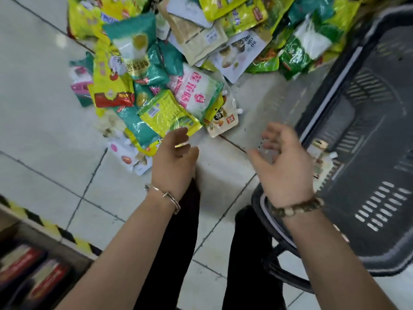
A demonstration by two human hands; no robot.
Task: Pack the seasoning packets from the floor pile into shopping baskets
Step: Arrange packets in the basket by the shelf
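The pale tiled floor (40, 108) carries nearly all the work still to be done. A broad, loose pile of glossy seasoning packets in yellow, green, teal and white (156, 63) spreads across it, to the left of and beyond the dark grey slotted plastic shopping basket (368, 153). The basket looks almost bare. Only one pale spouted pouch (323, 166) shows just inside its near-left rim, partly hidden behind the right hand, so the packing appears barely begun, with dozens of packets left. At the pile's edge nearest the basket's left side lies a flat yellow-green packet with a printed back label (167, 113), likely the next to go. The person's left hand (174, 162) reaches to its lower corner, fingers (178, 133) curled, but blur hides whether they pinch the packet or only touch it. The right hand (283, 166) hovers over the floor just left of the basket rim, its fingers (274, 130) spread apart and holding nothing.
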